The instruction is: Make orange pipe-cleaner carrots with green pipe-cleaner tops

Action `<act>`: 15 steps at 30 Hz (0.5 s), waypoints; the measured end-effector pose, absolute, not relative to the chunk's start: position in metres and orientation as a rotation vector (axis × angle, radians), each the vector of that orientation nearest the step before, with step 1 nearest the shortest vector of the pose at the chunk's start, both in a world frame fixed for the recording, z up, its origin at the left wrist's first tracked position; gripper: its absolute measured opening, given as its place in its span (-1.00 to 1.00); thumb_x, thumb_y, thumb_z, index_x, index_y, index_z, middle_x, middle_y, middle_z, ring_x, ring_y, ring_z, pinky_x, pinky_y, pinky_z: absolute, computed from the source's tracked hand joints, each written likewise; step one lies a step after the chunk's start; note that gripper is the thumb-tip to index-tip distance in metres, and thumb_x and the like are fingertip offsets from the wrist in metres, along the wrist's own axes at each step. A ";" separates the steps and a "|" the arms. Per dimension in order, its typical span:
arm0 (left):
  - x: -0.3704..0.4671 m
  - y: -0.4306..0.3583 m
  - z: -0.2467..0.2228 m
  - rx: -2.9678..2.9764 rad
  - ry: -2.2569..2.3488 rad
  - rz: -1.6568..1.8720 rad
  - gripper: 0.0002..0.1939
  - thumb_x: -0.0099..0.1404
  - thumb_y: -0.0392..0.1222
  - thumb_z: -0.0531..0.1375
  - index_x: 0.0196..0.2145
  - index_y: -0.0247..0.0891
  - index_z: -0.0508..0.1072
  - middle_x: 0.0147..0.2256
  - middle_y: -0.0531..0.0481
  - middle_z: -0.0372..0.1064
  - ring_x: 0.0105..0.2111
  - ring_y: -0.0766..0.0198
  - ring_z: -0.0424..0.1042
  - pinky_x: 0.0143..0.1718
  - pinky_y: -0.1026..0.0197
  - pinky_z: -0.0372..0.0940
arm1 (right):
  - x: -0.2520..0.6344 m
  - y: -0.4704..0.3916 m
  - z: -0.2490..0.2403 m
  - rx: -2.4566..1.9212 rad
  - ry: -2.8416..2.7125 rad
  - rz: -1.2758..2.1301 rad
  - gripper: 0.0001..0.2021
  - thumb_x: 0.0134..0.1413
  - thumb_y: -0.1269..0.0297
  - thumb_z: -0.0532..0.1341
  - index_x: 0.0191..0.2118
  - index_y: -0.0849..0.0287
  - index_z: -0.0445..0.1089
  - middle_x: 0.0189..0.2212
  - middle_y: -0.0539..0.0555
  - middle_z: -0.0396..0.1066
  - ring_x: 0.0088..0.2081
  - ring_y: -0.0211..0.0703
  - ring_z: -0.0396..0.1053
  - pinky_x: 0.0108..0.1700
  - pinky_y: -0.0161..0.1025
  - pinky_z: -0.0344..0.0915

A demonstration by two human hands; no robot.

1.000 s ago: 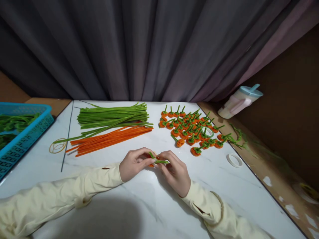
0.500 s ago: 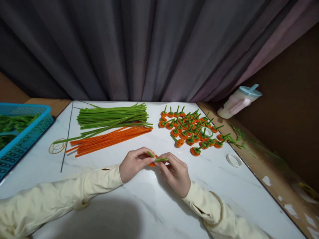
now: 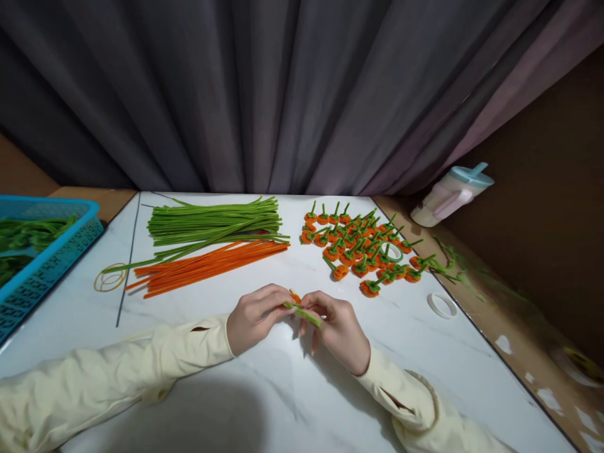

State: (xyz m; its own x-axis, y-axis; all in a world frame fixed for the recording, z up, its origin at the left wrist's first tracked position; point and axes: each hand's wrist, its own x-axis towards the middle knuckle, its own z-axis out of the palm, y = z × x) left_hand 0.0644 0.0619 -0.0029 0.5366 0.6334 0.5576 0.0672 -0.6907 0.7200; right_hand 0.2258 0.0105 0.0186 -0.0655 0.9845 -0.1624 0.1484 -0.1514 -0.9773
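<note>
My left hand (image 3: pixel 256 316) pinches a small orange fuzzy piece (image 3: pixel 295 297) with a green fuzzy stem (image 3: pixel 307 316) at the near middle of the white table. The fingers cover most of the orange part. My right hand (image 3: pixel 340 327) is closed on the green stem, close against the left fingertips. Beyond my left hand lie a bundle of orange stems (image 3: pixel 207 270) and a bundle of green stems (image 3: pixel 212 221). Many small orange pieces with green stalks (image 3: pixel 369 287) stand grouped beyond my right hand.
A blue basket (image 3: pixel 70 245) with green pieces is at the left edge, near tan rubber bands (image 3: pixel 111 277). A white tape roll (image 3: pixel 442 306) lies at right, another (image 3: pixel 391 252) among the orange pieces. A lidded cup (image 3: pixel 450 195) stands behind, before a dark curtain (image 3: pixel 264 94).
The green stem between my hands now slants down to the right, and less of the orange piece shows. My right hand has turned and moved slightly right.
</note>
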 end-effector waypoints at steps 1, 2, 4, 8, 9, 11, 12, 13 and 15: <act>0.064 0.062 -0.003 2.134 0.562 1.130 -0.86 0.21 -0.41 0.10 -0.30 -0.29 0.41 -0.34 -0.09 0.37 -0.32 0.33 0.38 -0.28 0.32 0.30 | 0.226 0.011 0.019 -1.403 -1.300 1.315 -0.86 -0.02 0.24 0.13 -0.42 0.21 0.27 -0.67 -0.06 0.31 -0.70 -0.32 0.25 -0.77 -0.41 0.22; 0.064 0.061 -0.003 2.134 0.562 1.134 -0.86 0.21 -0.41 0.09 -0.30 -0.29 0.41 -0.34 -0.09 0.37 -0.32 0.33 0.38 -0.27 0.32 0.31 | 0.226 0.011 0.020 -1.406 -1.307 1.317 -0.86 -0.03 0.23 0.13 -0.42 0.22 0.27 -0.68 -0.06 0.31 -0.71 -0.32 0.24 -0.77 -0.41 0.21; 0.065 0.060 -0.002 2.099 0.587 1.119 -0.88 0.21 -0.38 0.10 -0.31 -0.30 0.41 -0.34 -0.09 0.37 -0.32 0.32 0.38 -0.27 0.30 0.31 | 0.226 0.011 0.020 -1.403 -1.310 1.323 -0.87 -0.04 0.25 0.14 -0.43 0.22 0.28 -0.71 -0.07 0.30 -0.73 -0.33 0.21 -0.76 -0.40 0.20; 0.068 0.058 0.002 1.729 0.765 0.902 -0.89 0.20 -0.22 0.12 -0.35 -0.32 0.38 -0.38 -0.05 0.36 -0.40 0.32 0.39 -0.39 0.31 0.36 | 0.224 0.009 0.019 -1.421 -1.349 1.186 -0.89 -0.02 0.32 0.11 -0.47 0.21 0.29 -0.74 -0.07 0.27 -0.75 -0.35 0.17 -0.71 -0.40 0.18; 0.069 0.058 0.003 1.597 0.796 0.842 -0.86 0.19 -0.17 0.13 -0.36 -0.32 0.37 -0.40 -0.02 0.35 -0.43 0.32 0.39 -0.42 0.31 0.37 | 0.223 0.008 0.019 -1.431 -1.381 1.109 -0.89 -0.01 0.33 0.11 -0.48 0.21 0.30 -0.75 -0.07 0.25 -0.75 -0.36 0.17 -0.70 -0.40 0.17; 0.071 0.057 0.006 1.374 0.816 0.754 -0.80 0.15 -0.11 0.16 -0.36 -0.32 0.33 -0.45 0.03 0.32 -0.44 0.33 0.39 -0.44 0.30 0.39 | 0.222 0.006 0.019 -1.439 -1.457 0.946 -0.90 0.00 0.34 0.11 -0.47 0.20 0.31 -0.76 -0.07 0.23 -0.73 -0.35 0.17 -0.67 -0.39 0.16; 0.072 0.057 0.008 1.294 0.814 0.719 -0.78 0.13 -0.09 0.17 -0.36 -0.32 0.32 -0.46 0.05 0.31 -0.44 0.33 0.39 -0.44 0.29 0.39 | 0.221 0.005 0.019 -1.433 -1.492 0.881 -0.90 0.01 0.34 0.11 -0.46 0.20 0.32 -0.75 -0.07 0.24 -0.72 -0.35 0.17 -0.65 -0.39 0.16; 0.072 0.058 0.009 1.233 0.809 0.692 -0.76 0.12 -0.08 0.19 -0.36 -0.32 0.31 -0.47 0.06 0.30 -0.43 0.33 0.39 -0.44 0.29 0.40 | 0.221 0.005 0.019 -1.424 -1.517 0.843 -0.90 0.01 0.34 0.11 -0.44 0.20 0.33 -0.73 -0.06 0.25 -0.71 -0.35 0.18 -0.64 -0.39 0.16; 0.073 0.058 0.011 1.149 0.802 0.660 -0.72 0.10 -0.06 0.20 -0.35 -0.32 0.29 -0.44 0.05 0.30 -0.41 0.33 0.40 -0.42 0.26 0.41 | 0.221 0.005 0.020 -1.411 -1.521 0.878 -0.90 0.02 0.31 0.12 -0.43 0.20 0.31 -0.71 -0.05 0.26 -0.70 -0.36 0.19 -0.65 -0.40 0.16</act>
